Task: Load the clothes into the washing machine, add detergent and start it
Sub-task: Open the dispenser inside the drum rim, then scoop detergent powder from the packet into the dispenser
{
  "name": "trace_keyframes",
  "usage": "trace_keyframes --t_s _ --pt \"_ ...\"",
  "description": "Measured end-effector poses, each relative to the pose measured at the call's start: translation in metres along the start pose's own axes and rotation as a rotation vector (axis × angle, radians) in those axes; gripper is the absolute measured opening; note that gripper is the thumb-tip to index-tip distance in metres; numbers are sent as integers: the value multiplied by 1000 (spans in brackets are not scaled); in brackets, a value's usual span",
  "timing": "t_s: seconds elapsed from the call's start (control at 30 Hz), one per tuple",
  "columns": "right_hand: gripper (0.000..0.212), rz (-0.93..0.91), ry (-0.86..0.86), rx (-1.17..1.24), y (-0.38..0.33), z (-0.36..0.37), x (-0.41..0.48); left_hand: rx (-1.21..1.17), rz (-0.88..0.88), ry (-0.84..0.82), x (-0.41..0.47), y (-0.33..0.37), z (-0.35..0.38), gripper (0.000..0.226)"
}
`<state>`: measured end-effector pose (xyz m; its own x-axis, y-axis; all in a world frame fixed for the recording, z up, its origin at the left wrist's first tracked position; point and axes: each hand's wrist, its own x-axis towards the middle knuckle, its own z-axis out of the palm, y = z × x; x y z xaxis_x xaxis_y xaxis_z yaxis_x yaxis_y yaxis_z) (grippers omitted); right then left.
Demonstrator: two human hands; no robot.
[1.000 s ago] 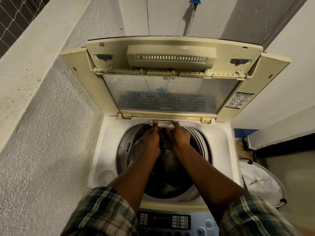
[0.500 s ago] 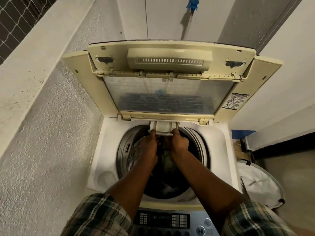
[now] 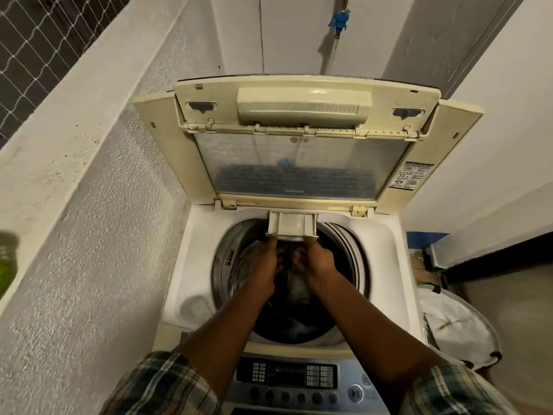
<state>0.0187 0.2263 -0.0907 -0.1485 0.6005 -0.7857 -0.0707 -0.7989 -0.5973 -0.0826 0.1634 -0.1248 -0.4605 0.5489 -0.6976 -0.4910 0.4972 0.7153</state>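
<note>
Gripping the detergent drawer (image 3: 291, 224) by its front edge, my left hand (image 3: 263, 262) and right hand (image 3: 317, 260) hold it out over the drum (image 3: 223, 265) of clothes (image 3: 296, 290).

Green object (image 3: 6, 265) — blurred, cut by left edge.

Left grip (image 3: 264, 260) and right grip (image 3: 318, 260) reach forward, fingers curled.

Dim, warm indoor light, wide-angle view.
Edges bow outward; the drum (image 3: 294, 298) sinks into shadow, and a green smear (image 3: 6, 262) blurs at left.
</note>
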Motion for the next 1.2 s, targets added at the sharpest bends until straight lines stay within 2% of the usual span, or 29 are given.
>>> trace_keyframes --t_s 0.07,0.13,0.43,0.5,0.67,0.97,1.2 --pt "12 -12 -49 -16 6 -5 -10 15 19 11 -26 9 -3 29" --pt "12 -31 -118 -55 13 -10 -25 62 67 38 -40 11 -8 17" --pt "19 -199 -285 -205 20 -33 -115 126 237 -41 -120 15 -33 15" --pt "14 -235 -343 -228 15 -36 -138 113 267 -39 -143 17 -39 17" --pt "20 -308 -462 -358 4 -48 -187 89 355 -13 -204 23 -49 17" --pt "24 -436 -716 -529 -5 -59 -257 79 553 182 -299 12 -71 23" --pt "20 -408 -843 -655 17 -36 -294 30 615 442 -373 -7 -124 16"
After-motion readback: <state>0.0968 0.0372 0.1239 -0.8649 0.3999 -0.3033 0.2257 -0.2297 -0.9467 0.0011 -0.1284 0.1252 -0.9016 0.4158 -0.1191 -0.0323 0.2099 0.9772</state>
